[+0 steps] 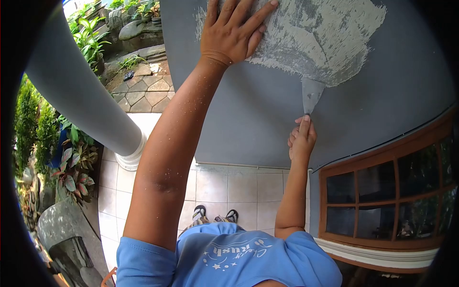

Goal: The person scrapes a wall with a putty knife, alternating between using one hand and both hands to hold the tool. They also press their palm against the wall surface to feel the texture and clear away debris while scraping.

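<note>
Step in hand, by my reading: scraping paint off the grey wall (248, 119), worked at the lower tip of the scraped patch (330, 33). The scraper (311, 94) sits just below the patch, blade pointing up, its edge touching the patch's lower point where bare pale surface meets intact paint. Right hand (301, 141) is below the patch, arm raised and bent at the elbow. Its fingers are closed around the scraper handle, with one finger laid up along the handle toward the blade. Left hand (232, 31) lies at the patch's left edge, arm stretched nearly straight. The palm is flat on the wall and the fingers (253, 16) are spread open across the patch border, holding nothing. Judgement: the next stroke calls for a shallow blade angle and a firm push under the paint edge beside the patch, with the left hand bracing. Too steep an angle risks gouging the surface
</note>
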Motion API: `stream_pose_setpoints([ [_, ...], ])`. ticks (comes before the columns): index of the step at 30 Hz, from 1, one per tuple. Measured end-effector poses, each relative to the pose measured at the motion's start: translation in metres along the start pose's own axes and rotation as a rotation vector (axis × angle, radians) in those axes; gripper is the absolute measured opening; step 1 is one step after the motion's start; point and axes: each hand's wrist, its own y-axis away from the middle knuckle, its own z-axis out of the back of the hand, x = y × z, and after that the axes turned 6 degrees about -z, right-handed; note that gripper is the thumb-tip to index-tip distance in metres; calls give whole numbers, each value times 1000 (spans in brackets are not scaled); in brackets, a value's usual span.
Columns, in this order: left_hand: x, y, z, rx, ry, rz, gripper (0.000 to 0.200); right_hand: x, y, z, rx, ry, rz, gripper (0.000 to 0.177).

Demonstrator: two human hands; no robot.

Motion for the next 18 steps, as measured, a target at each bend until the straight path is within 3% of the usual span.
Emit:
stream_pose_setpoints([
  [3, 0, -3, 0, 7, 1, 3, 53, 4, -6, -2, -59, -36, -90, 35],
  [6, -2, 1, -1, -12, 7, -3, 54, 28, -3, -22, -7, -35, 60, 35],
  [9, -2, -1, -4, -24, 14, -9, 54, 30, -4, -22, -7, 1, 81, 35],
  [12, -1, -3, 4, 27, 6, -3, 53, 5, 1, -11, -79, -10, -43, 35],
  [18, -3, 0, 7, 52, -13, -14, 54, 38, -11, -28, 5, -12, 171, 35],
])
